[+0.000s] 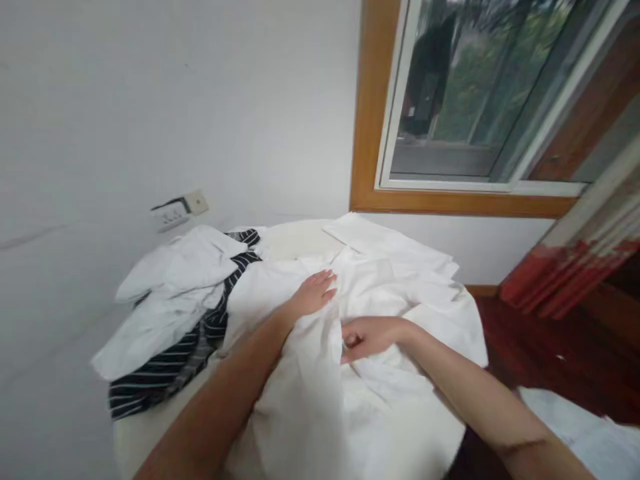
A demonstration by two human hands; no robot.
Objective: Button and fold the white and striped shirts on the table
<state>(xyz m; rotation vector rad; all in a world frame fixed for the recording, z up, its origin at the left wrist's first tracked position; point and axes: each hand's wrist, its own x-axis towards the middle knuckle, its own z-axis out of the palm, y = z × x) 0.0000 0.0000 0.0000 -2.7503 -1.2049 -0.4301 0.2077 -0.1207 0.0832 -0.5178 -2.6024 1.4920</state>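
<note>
Wall (pixel 175 100): white, it stands behind the table and carries a socket plate (pixel 179 210).
Window (pixel 480 100): wooden frame, above and behind the table, on the right side.
Table (pixel 145 427): pale top, almost all covered with clothes.
White garment (pixel 360 400): the biggest cloth, it lies spread over the middle and right part of the table, and its near edge hangs over the table edge.
Striped garment (pixel 170 367): black with thin white lines, on the left part of the table, partly under another white cloth (pixel 175 280).
Curtain (pixel 575 267): red and white, to the right of the table.
Left hand (pixel 314 293): open, fingers flat, pressing on the white garment.
Right hand (pixel 370 337): fingers curled, pinching a fold of the white garment.
</note>
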